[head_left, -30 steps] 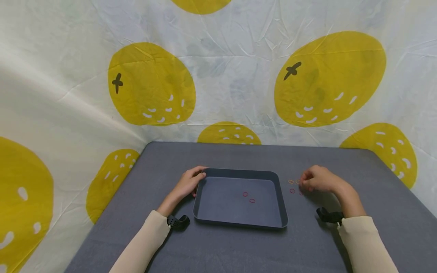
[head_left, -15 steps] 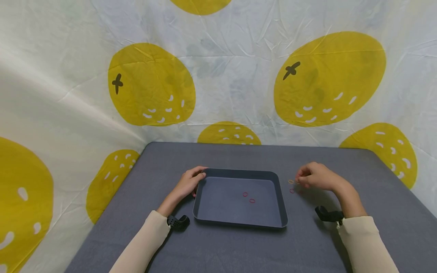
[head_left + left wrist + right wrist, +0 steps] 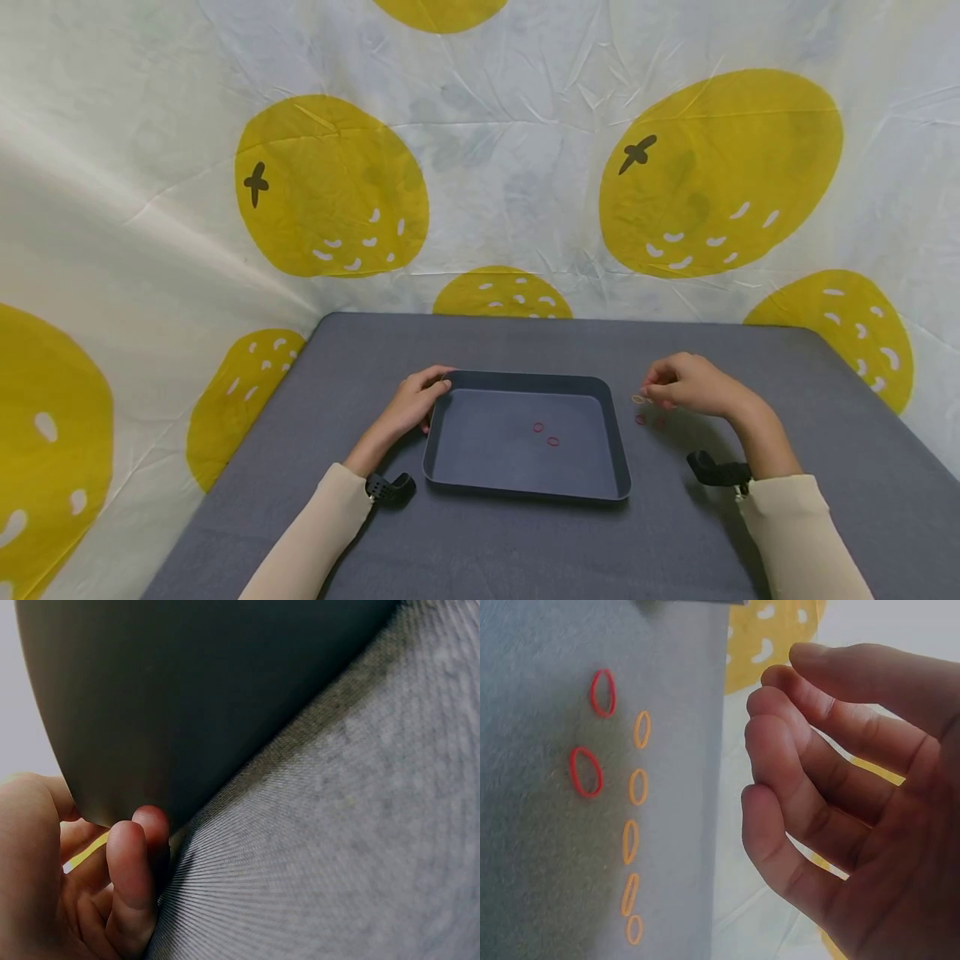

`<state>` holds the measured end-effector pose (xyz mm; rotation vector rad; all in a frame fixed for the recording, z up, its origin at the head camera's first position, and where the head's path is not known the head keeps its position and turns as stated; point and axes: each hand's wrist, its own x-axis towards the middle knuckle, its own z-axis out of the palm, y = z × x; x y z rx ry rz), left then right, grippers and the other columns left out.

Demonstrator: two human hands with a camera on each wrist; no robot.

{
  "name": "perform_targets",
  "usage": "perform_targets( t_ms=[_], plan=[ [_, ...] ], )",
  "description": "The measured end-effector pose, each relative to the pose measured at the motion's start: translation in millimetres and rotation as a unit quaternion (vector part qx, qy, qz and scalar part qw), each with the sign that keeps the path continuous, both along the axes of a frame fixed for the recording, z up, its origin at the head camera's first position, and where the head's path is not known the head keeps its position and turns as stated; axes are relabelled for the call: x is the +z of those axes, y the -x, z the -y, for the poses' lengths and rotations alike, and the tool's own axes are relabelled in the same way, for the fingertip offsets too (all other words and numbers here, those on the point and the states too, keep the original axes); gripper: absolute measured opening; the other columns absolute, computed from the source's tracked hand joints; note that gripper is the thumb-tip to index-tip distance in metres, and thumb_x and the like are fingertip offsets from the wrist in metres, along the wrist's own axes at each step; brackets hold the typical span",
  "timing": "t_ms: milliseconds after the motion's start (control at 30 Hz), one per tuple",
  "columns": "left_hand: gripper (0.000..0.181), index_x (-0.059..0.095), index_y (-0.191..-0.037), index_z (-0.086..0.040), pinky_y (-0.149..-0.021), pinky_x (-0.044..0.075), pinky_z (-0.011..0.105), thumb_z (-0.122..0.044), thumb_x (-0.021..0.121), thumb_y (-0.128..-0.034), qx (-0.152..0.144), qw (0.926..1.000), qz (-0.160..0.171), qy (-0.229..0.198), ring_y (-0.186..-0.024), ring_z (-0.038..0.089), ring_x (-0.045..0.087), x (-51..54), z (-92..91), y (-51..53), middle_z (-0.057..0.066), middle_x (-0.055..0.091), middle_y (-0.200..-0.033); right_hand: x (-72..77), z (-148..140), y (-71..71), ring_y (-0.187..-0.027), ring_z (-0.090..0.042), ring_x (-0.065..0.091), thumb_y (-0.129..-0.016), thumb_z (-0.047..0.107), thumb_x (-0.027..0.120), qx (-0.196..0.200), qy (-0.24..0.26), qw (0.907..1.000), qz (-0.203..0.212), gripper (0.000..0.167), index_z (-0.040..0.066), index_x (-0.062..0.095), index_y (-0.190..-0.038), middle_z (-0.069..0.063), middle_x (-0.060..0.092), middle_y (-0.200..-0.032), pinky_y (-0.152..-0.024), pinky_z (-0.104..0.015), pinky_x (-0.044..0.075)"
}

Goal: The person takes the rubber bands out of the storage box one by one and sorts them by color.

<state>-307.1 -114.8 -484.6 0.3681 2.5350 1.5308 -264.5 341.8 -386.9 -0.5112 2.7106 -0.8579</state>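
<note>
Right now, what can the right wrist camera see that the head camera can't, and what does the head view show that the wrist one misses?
Of the two, only the right wrist view shows five orange bands in a row. Only the head view shows the left hand gripping the tray and the two red bands inside it. Both show the right hand, two more red bands on the table, and at least one orange band.

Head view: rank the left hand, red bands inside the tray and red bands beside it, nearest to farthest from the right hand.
1. Outside red bands, right of the tray.
2. Inside red bands, mid-tray.
3. Left hand, at the left rim.
</note>
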Motion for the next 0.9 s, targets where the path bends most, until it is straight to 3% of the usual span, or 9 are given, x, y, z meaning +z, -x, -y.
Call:
perform_targets(
  t_ms=[100,300,433,567,900],
  plan=[
    [0.034,0.064,-0.14,-0.029,-0.042,0.054,0.041,-0.033,0.054,-0.1079,0.0,1.0,-0.002,0.0,-0.039,0.017,0.049,0.0,0.1,0.4,0.012,0.066,-0.081,1.5,2.1,-0.2,-0.062,-0.007,0.05,-0.1,0.022,0.068,0.005,0.008,1.0,-0.001,0.018,0.006,0.075,-0.093,0.001,0.06,-0.069,-0.057,-0.026,0.038],
    [0.037,0.062,-0.143,-0.024,-0.041,0.053,0.04,-0.031,0.055,-0.1074,0.003,1.0,-0.005,-0.001,-0.038,0.018,0.051,0.4,-0.5,0.6,0.01,0.074,-0.115,3.4,5.5,0.0,-0.063,-0.008,0.051,-0.1,0.02,0.068,0.006,0.016,0.9998,0.003,0.018,0.004,0.075,-0.094,-0.001,0.061,-0.071,-0.057,-0.026,0.041],
    [0.038,0.062,-0.144,-0.024,-0.042,0.054,0.041,-0.031,0.055,-0.1078,0.001,1.0,0.0,-0.001,-0.038,0.017,0.05,0.6,-0.9,0.9,0.012,0.071,-0.089,4.6,7.4,0.2,-0.064,-0.009,0.053,-0.1,0.02,0.068,0.008,0.019,0.9998,0.002,0.018,0.004,0.074,-0.094,-0.003,0.063,-0.073,-0.058,-0.026,0.044],
    [0.037,0.061,-0.144,-0.025,-0.043,0.055,0.041,-0.032,0.054,-0.1084,-0.003,1.0,0.003,0.002,-0.038,0.017,0.049,0.6,-0.7,1.3,0.007,0.056,-0.063,6.1,10.1,0.1,-0.066,-0.008,0.053,-0.1,0.021,0.068,0.012,0.017,0.9998,-0.002,0.019,0.005,0.074,-0.094,-0.003,0.064,-0.074,-0.059,-0.025,0.044],
    [0.037,0.061,-0.144,-0.026,-0.043,0.055,0.041,-0.032,0.053,-0.1087,-0.002,1.0,0.002,0.003,-0.037,0.017,0.049,1.7,-1.1,0.9,0.003,0.053,-0.057,7.6,14.5,1.9,-0.068,-0.011,0.054,-0.1,0.022,0.068,0.015,0.004,0.9998,-0.009,0.018,0.008,0.073,-0.09,0.0,0.061,-0.071,-0.061,-0.026,0.044]
  ],
)
